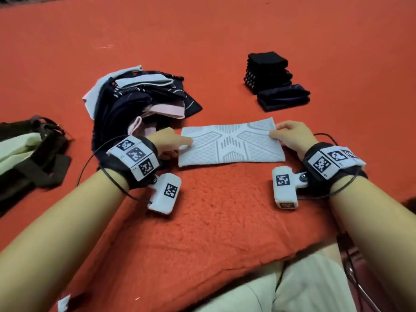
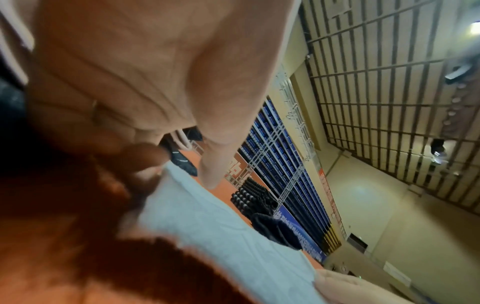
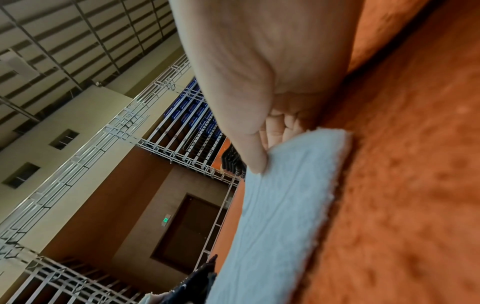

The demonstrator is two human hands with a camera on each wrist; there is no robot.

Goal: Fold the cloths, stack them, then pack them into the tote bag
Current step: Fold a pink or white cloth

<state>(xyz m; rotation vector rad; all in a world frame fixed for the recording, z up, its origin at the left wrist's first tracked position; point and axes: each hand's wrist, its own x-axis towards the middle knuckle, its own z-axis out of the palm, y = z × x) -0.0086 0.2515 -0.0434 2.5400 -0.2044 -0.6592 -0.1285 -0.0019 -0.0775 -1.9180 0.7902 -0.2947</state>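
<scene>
Hands (image 1: 229,140) pinching pale cloth's (image 1: 231,143) opposite ends

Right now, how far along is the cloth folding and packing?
Done: a stack of dark folded cloths plus a smaller one. In hand: left hand and right hand pinch the light blue cloth, folded flat. Left: the unfolded pile, then packing the tote bag.

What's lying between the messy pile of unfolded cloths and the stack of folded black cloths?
Only bare orange carpet lies between the unfolded pile and the folded black stack, as the head view shows.
</scene>
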